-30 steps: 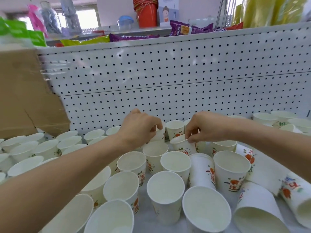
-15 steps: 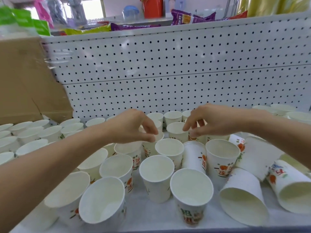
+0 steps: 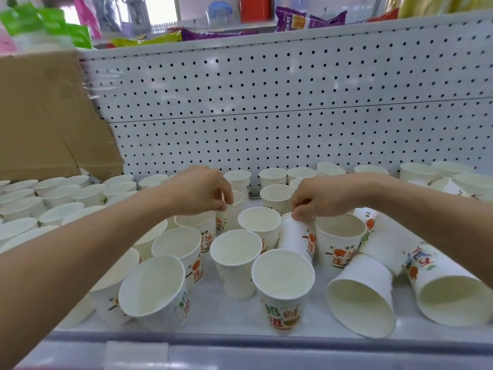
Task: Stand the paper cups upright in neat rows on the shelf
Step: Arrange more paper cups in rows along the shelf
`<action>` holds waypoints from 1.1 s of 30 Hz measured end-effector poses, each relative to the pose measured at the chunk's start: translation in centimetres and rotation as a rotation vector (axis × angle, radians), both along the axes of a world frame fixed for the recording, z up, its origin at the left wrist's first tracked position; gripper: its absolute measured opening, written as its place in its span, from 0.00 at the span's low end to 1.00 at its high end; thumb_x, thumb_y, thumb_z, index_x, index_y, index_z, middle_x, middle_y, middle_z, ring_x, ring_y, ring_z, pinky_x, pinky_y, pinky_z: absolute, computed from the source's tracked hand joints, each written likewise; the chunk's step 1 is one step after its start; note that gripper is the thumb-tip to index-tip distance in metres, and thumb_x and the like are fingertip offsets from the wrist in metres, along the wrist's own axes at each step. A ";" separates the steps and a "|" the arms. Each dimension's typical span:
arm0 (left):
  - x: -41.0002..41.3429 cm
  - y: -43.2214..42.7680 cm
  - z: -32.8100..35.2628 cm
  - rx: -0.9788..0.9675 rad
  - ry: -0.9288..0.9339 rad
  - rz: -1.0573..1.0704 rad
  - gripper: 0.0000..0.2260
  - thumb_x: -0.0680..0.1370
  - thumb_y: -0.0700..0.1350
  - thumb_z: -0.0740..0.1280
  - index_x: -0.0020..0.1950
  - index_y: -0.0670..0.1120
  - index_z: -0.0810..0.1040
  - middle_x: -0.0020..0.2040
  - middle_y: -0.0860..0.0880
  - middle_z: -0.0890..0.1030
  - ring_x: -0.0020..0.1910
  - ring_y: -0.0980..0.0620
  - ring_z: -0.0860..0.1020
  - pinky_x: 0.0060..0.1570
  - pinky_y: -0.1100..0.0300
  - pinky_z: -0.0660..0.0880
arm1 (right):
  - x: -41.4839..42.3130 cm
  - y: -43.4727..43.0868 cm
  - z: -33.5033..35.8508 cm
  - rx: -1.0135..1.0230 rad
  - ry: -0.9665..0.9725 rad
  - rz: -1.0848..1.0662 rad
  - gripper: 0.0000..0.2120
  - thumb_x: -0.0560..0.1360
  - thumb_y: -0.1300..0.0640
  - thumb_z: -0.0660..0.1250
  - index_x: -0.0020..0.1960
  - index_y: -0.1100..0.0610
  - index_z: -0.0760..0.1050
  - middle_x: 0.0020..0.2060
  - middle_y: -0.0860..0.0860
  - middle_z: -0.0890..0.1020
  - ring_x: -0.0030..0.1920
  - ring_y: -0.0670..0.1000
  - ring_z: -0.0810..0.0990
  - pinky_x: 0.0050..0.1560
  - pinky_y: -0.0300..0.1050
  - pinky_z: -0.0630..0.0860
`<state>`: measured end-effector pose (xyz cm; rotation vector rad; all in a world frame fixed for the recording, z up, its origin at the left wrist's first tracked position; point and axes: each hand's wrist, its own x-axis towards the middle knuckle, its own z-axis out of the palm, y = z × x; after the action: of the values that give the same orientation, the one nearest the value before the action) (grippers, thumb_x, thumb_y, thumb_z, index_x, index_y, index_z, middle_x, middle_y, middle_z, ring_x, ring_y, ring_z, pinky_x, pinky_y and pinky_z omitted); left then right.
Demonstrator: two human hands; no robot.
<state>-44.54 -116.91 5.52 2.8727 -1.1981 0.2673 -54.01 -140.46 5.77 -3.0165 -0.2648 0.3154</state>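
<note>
In mid-frame our left grip [image 3: 197,193] pinches the rim of an upright cup [image 3: 236,209] in the crowd of standing paper cups [image 3: 234,252]. To the right of it, our right grip [image 3: 328,198] curls its fingertips [image 3: 297,216] on the raised base of an inverted cup [image 3: 294,237], which stands between two upright ones. At lower right, tipped cups [image 3: 365,292] lie on their sides on the shelf [image 3: 320,325], two mouths facing us. Neat rows of cups [image 3: 53,196] fill the left edge below a cardboard box [image 3: 40,116]. The white pegboard [image 3: 293,102] spans the back, with snack packets [image 3: 306,20] along the top edge.
</note>
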 end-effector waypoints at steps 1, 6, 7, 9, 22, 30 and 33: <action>-0.1 0.1 0.1 -0.023 -0.002 0.005 0.06 0.74 0.49 0.72 0.50 0.55 0.83 0.43 0.58 0.83 0.43 0.60 0.79 0.51 0.54 0.77 | 0.0 0.0 0.0 0.023 -0.001 0.000 0.13 0.79 0.51 0.61 0.43 0.57 0.77 0.37 0.48 0.77 0.36 0.47 0.71 0.39 0.42 0.68; -2.9 -1.5 0.6 -0.361 0.151 -0.066 0.10 0.76 0.55 0.68 0.53 0.53 0.82 0.46 0.59 0.82 0.46 0.63 0.79 0.51 0.63 0.76 | 0.1 -1.1 1.3 0.230 -0.064 -0.017 0.09 0.77 0.53 0.66 0.41 0.56 0.79 0.32 0.46 0.76 0.33 0.46 0.70 0.39 0.43 0.68; -3.5 -2.1 0.8 -0.401 0.201 -0.071 0.13 0.76 0.58 0.67 0.56 0.53 0.81 0.47 0.58 0.83 0.48 0.62 0.79 0.52 0.63 0.76 | 0.0 -1.3 1.7 0.274 -0.072 -0.028 0.09 0.76 0.54 0.67 0.40 0.55 0.79 0.31 0.46 0.76 0.33 0.47 0.71 0.38 0.42 0.69; -4.3 -3.3 1.1 -0.455 0.302 -0.072 0.22 0.73 0.63 0.66 0.62 0.53 0.77 0.52 0.57 0.82 0.51 0.61 0.79 0.55 0.60 0.76 | -0.2 -1.5 2.7 0.347 -0.091 -0.056 0.08 0.76 0.54 0.68 0.39 0.54 0.80 0.30 0.48 0.77 0.32 0.47 0.71 0.35 0.41 0.69; -4.0 -7.2 2.4 -0.558 0.377 -0.083 0.21 0.70 0.57 0.74 0.60 0.54 0.73 0.48 0.55 0.80 0.44 0.57 0.80 0.41 0.59 0.80 | -1.0 0.0 5.8 0.637 -0.420 -0.129 0.09 0.76 0.59 0.67 0.38 0.60 0.81 0.26 0.51 0.80 0.26 0.48 0.74 0.27 0.41 0.71; -1.9 -3.6 2.8 -0.711 0.384 0.077 0.22 0.69 0.55 0.75 0.58 0.54 0.72 0.48 0.51 0.78 0.43 0.52 0.80 0.34 0.58 0.79 | -1.2 -1.4 6.4 0.559 -0.640 -0.179 0.10 0.77 0.58 0.65 0.39 0.58 0.80 0.32 0.52 0.80 0.27 0.48 0.73 0.25 0.39 0.68; -1.4 -3.0 3.1 -0.886 0.497 0.111 0.26 0.69 0.49 0.76 0.63 0.52 0.70 0.52 0.49 0.76 0.46 0.52 0.79 0.39 0.60 0.77 | -2.0 -1.2 5.8 0.367 -0.503 -0.094 0.11 0.75 0.57 0.66 0.34 0.57 0.79 0.29 0.50 0.80 0.27 0.47 0.74 0.27 0.41 0.70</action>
<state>-45.95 -119.93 8.58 2.0432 -0.6027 0.0466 -55.98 -141.71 11.56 -2.6777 -0.1878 -0.4569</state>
